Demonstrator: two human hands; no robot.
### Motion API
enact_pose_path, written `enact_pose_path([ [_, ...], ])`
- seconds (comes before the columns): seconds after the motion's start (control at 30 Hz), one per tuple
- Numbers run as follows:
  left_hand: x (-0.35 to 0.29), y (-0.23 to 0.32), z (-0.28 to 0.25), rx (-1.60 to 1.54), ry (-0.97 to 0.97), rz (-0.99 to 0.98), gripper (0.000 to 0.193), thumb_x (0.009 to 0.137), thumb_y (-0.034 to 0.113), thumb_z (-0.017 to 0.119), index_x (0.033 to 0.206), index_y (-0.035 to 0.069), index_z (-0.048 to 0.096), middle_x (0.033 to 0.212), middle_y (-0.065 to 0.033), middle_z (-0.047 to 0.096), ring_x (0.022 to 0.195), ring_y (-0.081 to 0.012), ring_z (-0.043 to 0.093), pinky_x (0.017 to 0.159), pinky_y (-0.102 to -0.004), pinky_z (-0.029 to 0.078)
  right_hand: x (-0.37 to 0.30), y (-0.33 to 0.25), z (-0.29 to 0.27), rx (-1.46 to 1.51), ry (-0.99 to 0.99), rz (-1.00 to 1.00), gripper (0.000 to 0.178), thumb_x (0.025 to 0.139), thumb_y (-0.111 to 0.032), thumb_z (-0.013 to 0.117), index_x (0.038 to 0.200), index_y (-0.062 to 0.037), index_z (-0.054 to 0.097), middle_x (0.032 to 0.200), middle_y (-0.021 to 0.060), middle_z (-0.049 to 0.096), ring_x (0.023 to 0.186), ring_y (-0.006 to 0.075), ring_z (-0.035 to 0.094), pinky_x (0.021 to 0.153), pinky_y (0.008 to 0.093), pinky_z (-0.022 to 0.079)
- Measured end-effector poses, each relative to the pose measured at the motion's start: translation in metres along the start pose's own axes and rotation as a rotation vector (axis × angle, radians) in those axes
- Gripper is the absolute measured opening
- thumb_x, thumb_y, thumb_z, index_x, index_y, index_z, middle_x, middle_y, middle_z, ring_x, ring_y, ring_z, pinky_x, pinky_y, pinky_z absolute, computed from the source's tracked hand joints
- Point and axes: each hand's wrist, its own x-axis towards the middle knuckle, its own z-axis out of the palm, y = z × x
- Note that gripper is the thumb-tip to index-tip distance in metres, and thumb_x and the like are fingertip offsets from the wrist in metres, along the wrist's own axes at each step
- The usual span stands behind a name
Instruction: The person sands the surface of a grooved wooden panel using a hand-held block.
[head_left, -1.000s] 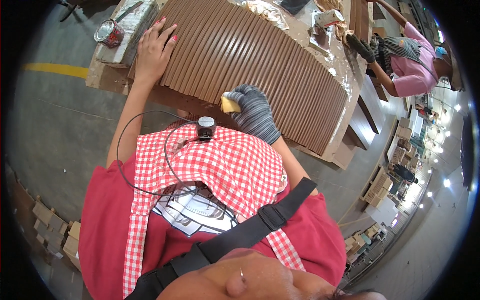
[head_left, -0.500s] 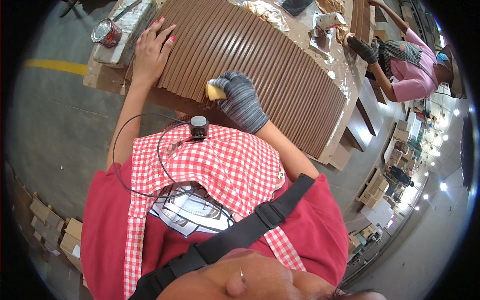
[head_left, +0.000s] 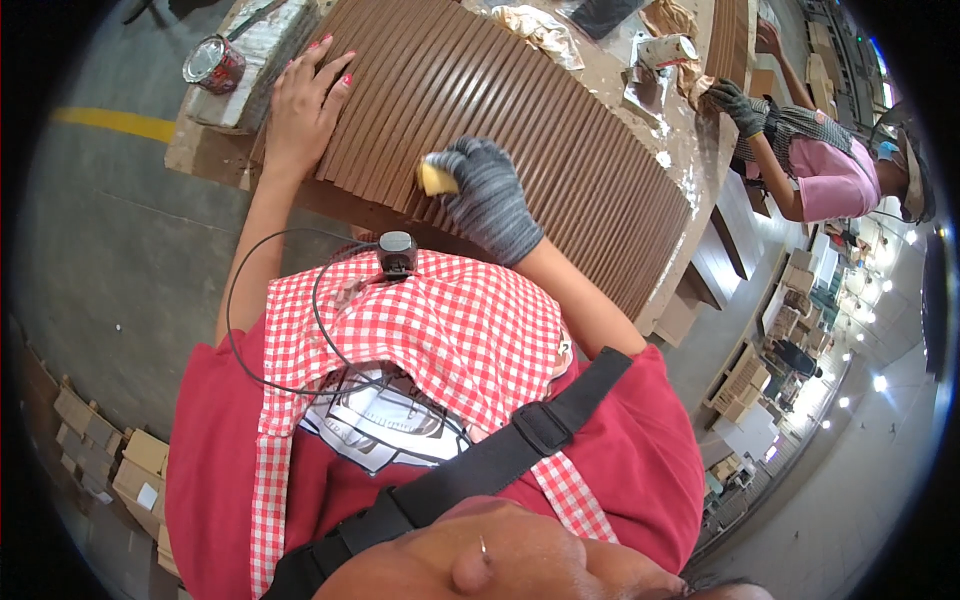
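Observation:
Brown wooden slats lie side by side in a wide row on the worktable in front of me. My left hand is bare and rests flat on the slats at the left end, fingers spread. A grey knitted glove covers my right hand, which is closed round a yellow sponge at the near edge of the row. Part of the sponge is hidden by the gloved fingers; whether it presses on a slat I cannot tell.
An open can stands on a pale stained block at the left. Crumpled cloth and a white tin lie beyond the slats. At the far right, a co-worker in pink works at the same table. Boards sit below its right side.
My right hand has shifted very slightly to the right with the sponge. My left hand stays in place. The co-worker's gloved hand has moved a little right.

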Motion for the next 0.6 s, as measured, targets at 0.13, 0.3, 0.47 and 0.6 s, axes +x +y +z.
enact_pose_path([
  [0.13,0.000,0.001,-0.002,-0.003,-0.013,-0.019,0.038,0.095,0.032,0.040,0.128,0.019,0.051,0.139,-0.0052,0.041,0.127,-0.0272,0.038,0.105,-0.0421,0.026,0.028,0.034,-0.004,-0.103,0.178,0.053,0.038,0.069,-0.015,0.074,0.106,-0.0124,0.065,0.100,0.0095,0.062,0.096,0.0231,0.057,0.093,0.0359,0.043],
  [0.3,-0.004,0.002,-0.014,0.012,-0.013,-0.037,0.037,0.095,0.030,0.039,0.128,0.019,0.052,0.139,-0.0053,0.041,0.127,-0.0265,0.038,0.105,-0.0415,0.026,0.091,0.074,-0.025,-0.098,0.149,0.219,0.027,0.075,-0.018,0.072,0.101,-0.0139,0.067,0.094,0.0084,0.064,0.090,0.0199,0.058,0.087,0.0353,0.048],
  [0.47,0.007,0.009,0.001,-0.030,-0.019,-0.010,0.036,0.095,0.029,0.040,0.127,0.019,0.052,0.139,-0.0054,0.041,0.128,-0.0261,0.037,0.107,-0.0414,0.025,0.124,0.134,-0.043,-0.126,0.402,0.131,0.032,0.074,-0.028,0.073,0.100,-0.0089,0.069,0.090,0.0130,0.063,0.084,0.0273,0.062,0.082,0.0376,0.048],
  [0.6,0.000,0.005,-0.011,-0.012,-0.019,-0.042,0.036,0.095,0.029,0.040,0.127,0.019,0.052,0.139,-0.0055,0.041,0.129,-0.0265,0.036,0.108,-0.0415,0.024,0.143,0.141,-0.057,-0.357,0.476,0.014,0.028,0.074,-0.027,0.069,0.098,-0.0118,0.070,0.092,0.0138,0.063,0.088,0.0321,0.060,0.082,0.0404,0.046],
])
